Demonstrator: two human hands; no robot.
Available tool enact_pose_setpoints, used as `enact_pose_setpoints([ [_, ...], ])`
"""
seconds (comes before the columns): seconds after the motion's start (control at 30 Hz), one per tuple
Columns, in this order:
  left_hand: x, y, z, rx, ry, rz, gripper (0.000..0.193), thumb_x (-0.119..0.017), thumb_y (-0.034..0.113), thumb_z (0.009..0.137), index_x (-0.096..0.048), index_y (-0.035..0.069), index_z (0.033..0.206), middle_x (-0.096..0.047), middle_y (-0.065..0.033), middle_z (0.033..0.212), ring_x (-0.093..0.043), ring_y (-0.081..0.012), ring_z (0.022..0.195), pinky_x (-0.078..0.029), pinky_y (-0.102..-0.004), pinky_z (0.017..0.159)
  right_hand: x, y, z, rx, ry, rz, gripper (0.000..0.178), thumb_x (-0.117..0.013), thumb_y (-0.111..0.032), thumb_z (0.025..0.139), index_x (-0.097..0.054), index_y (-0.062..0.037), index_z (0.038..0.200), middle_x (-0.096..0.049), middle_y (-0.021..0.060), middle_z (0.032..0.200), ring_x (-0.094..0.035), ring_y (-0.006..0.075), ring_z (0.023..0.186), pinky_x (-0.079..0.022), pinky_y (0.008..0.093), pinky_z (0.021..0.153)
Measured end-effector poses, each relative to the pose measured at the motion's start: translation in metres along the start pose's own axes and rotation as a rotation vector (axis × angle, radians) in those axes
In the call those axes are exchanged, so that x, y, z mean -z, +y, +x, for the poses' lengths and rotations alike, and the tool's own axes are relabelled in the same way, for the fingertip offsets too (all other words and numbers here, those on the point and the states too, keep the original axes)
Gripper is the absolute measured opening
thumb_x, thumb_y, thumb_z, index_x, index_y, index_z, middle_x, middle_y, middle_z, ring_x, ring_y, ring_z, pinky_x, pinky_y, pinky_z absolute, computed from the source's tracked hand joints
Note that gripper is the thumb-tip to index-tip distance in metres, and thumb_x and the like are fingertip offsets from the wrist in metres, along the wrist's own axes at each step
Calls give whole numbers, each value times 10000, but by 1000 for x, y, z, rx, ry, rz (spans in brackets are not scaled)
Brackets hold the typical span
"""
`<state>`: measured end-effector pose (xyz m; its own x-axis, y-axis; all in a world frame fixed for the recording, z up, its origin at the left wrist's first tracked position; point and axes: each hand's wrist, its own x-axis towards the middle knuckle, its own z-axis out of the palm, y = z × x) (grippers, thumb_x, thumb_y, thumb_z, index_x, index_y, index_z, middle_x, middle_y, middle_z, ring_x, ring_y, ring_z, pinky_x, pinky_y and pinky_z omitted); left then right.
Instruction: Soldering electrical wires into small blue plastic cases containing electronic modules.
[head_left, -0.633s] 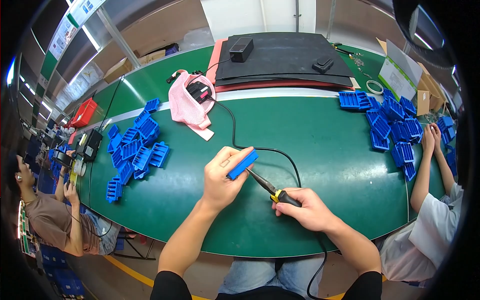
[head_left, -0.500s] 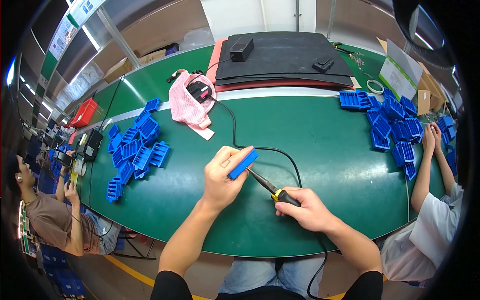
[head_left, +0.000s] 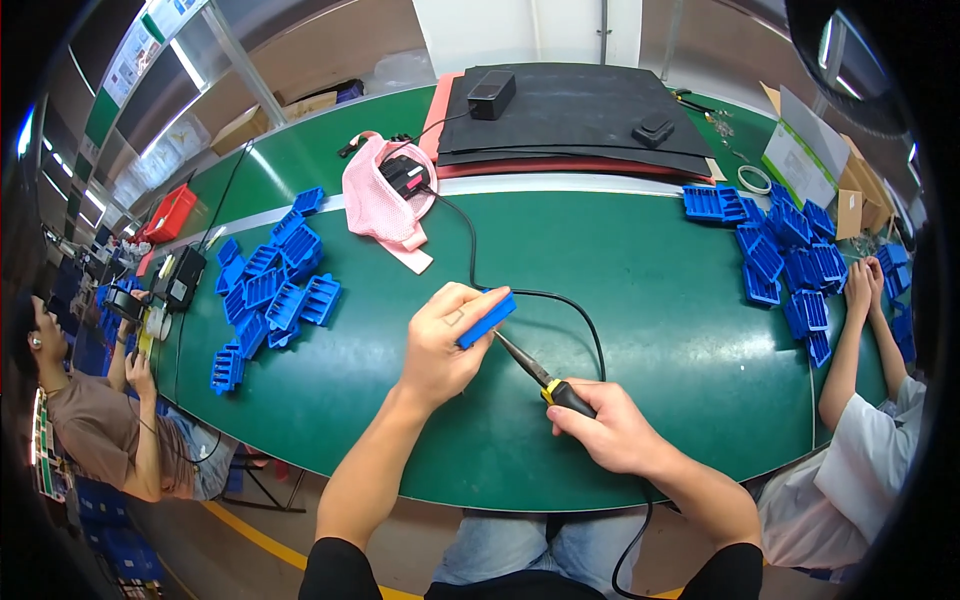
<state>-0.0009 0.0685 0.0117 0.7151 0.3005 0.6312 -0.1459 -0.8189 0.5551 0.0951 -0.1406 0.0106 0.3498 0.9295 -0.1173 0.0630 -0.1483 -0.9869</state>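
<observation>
My left hand (head_left: 445, 335) grips a small blue plastic slotted case (head_left: 487, 319), tilted, above the middle of the green table. My right hand (head_left: 612, 425) is wrapped round the black and yellow handles of a pair of needle-nose pliers (head_left: 528, 364). The pliers' jaws point up and left, their tip at the lower right edge of the blue case. Whether the tip touches the case or pinches something small there, I cannot make out. The case's inner side is hidden from this view.
Piles of similar blue cases lie left (head_left: 265, 285) and right (head_left: 790, 245). A pink mesh pouch (head_left: 385, 205) with a black device sits behind my hands; its black cable (head_left: 560, 299) crosses the table. Black foam sheets (head_left: 575, 115) lie farther back. A co-worker sits on each side.
My hands, the case and the pliers hold almost the same place. The whole view has shifted slightly.
</observation>
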Motion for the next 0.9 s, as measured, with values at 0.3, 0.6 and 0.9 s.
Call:
enact_pose_setpoints([
  [0.3,2,-12,7,-383,-79,280,514,-716,-44,559,-699,64,1061,-615,-43,845,-578,-255,766,-493,-365,695,21,-15,-3,-333,-107,155,226,-599,-186,902,-639,10,798,-600,17,707,-562,102,688,-455,268,652],
  [0.6,-9,0,0,141,129,-105,413,-753,-25,746,-680,34,1149,-622,-89,873,-610,-172,716,-487,-276,645,5,11,1,47,-102,108,190,-600,-153,910,-664,25,928,-641,71,932,-588,131,835,-470,281,769],
  [0.9,-14,4,-5,98,80,-119,428,-759,-17,748,-674,40,1163,-628,-96,895,-629,-180,730,-493,-276,665,1,10,3,57,-85,63,195,-602,-153,901,-660,33,895,-641,91,933,-597,159,834,-473,298,764],
])
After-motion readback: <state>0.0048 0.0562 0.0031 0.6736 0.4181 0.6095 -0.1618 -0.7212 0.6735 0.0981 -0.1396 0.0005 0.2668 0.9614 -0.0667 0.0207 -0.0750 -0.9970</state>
